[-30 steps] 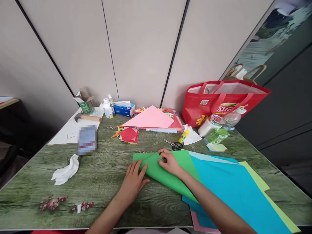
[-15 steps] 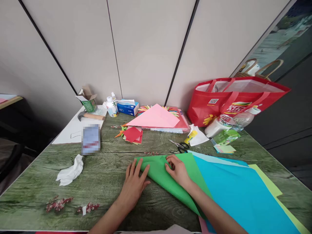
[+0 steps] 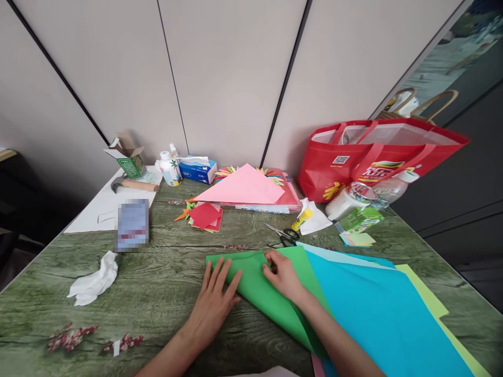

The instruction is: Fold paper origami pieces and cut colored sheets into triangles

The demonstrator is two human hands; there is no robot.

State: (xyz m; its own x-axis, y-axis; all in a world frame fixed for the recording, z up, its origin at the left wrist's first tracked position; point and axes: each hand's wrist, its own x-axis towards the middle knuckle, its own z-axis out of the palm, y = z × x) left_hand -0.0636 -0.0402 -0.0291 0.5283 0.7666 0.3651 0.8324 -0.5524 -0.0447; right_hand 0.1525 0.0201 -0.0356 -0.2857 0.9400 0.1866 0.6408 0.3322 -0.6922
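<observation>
A large sheet of green paper (image 3: 251, 275), folded over on itself, lies on the table in front of me. At its left corner, my left hand (image 3: 216, 290) rests open, with spread fingers touching the paper and the table edge of the fold. My right hand (image 3: 281, 275) has curled fingers gathered on the paper's upper middle, where the sheet looks slightly rumpled. Under the green paper's right side spread blue sheets (image 3: 385, 309), with yellow-green paper (image 3: 424, 290) showing beyond them. Scissors with black handles (image 3: 285, 236) lie just past the green sheet's top edge.
Behind are a pink paper triangle (image 3: 243, 188), red paper squares (image 3: 206, 215), a tissue box (image 3: 198, 171) and a glue stick (image 3: 302, 220). A red bag (image 3: 326, 162) stands at the back right. To the left lie a hammer (image 3: 135, 185) and a crumpled tissue (image 3: 94, 280).
The view has shifted a little, so most things appear farther left. My left fingers lie flatter and wider over the green paper's corner; my right hand keeps nearly the same place on it.
</observation>
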